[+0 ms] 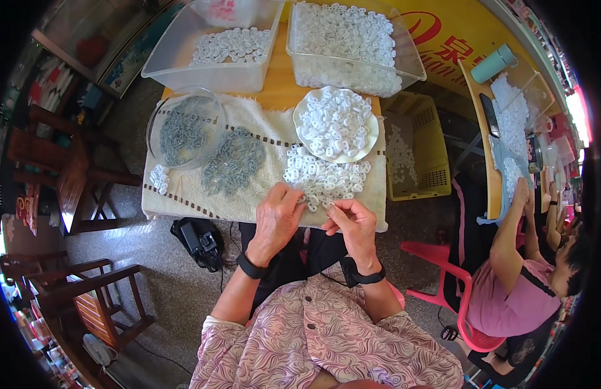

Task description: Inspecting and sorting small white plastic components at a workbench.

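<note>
My left hand (279, 217) is at the near edge of the towel, its thumb and fingers closed in a pinch. What it holds, if anything, is too small to tell. Across a narrow gap, my right hand (357, 228) pinches what looks like a small white plastic piece with a hole. Just beyond both hands lies a loose pile of such white pieces (323, 174). A white scalloped plate (372, 137) heaped with more stands behind it. To the left, a tangle of small grey wire pieces (235, 162) spreads beside a round clear tray (151, 139) of the same.
Two clear bins (232, 79) with white pieces stand at the back of the towel-covered table (281, 117). A yellow crate (417, 193) sits on the floor at right. Beyond a pink chair (469, 305), a person (514, 279) works at another table. Wooden chairs (96, 298) stand left.
</note>
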`<state>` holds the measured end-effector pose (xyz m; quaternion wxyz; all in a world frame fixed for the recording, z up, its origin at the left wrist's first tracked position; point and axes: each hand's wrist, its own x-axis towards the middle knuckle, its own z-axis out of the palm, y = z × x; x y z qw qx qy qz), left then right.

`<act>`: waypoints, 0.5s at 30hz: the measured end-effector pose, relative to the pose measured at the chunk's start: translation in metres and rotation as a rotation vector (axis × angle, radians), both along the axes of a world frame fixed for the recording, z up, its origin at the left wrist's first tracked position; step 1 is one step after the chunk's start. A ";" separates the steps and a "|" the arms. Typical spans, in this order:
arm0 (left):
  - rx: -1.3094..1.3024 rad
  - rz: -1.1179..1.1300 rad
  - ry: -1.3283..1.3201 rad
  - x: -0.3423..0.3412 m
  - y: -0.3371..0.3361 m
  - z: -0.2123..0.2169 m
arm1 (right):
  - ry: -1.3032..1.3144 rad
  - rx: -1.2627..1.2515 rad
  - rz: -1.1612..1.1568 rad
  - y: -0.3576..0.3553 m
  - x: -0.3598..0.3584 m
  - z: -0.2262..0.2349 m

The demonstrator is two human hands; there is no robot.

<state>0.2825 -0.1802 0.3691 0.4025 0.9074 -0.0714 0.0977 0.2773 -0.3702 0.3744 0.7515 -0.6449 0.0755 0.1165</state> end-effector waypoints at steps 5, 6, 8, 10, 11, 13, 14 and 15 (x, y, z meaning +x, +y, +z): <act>0.106 0.007 -0.040 -0.002 -0.002 -0.008 | -0.021 0.012 0.002 0.001 0.000 -0.001; 0.102 0.016 -0.042 -0.003 -0.002 -0.009 | -0.013 0.008 -0.002 0.001 0.000 -0.001; 0.123 0.002 -0.089 -0.004 -0.001 -0.011 | -0.021 0.013 -0.002 0.001 0.000 -0.001; 0.132 0.006 -0.131 -0.005 0.000 -0.014 | -0.014 -0.001 0.006 0.000 -0.001 0.000; 0.135 0.013 -0.152 -0.006 0.001 -0.015 | -0.020 -0.003 0.013 0.001 -0.001 0.000; 0.032 0.042 -0.152 -0.008 0.004 -0.016 | -0.016 -0.006 0.017 0.003 -0.002 0.000; -0.074 0.064 -0.133 -0.009 0.006 -0.017 | -0.018 -0.005 0.020 0.004 -0.002 0.001; -0.180 0.087 -0.113 -0.010 0.008 -0.017 | -0.014 -0.008 0.020 0.006 -0.003 0.002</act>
